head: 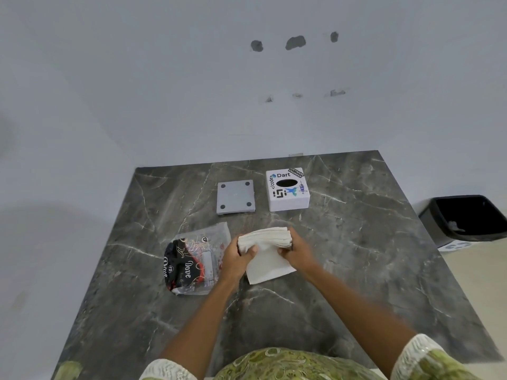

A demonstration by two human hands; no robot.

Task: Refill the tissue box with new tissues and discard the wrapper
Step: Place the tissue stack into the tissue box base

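A stack of white tissues (267,248) is held over the middle of the dark marble table (356,256). My left hand (235,259) grips its left end and my right hand (297,249) grips its right end; one loose sheet hangs down toward me. The clear plastic wrapper (194,260) with black and red print lies flat just left of my left hand. Farther back stands the white tissue box (288,192), covered in stickers, its oval slot facing up. Its grey base plate (236,196) with round feet lies to the box's left.
A black waste bin (466,218) stands on the floor off the table's right edge. A white wall rises directly behind the table's far edge.
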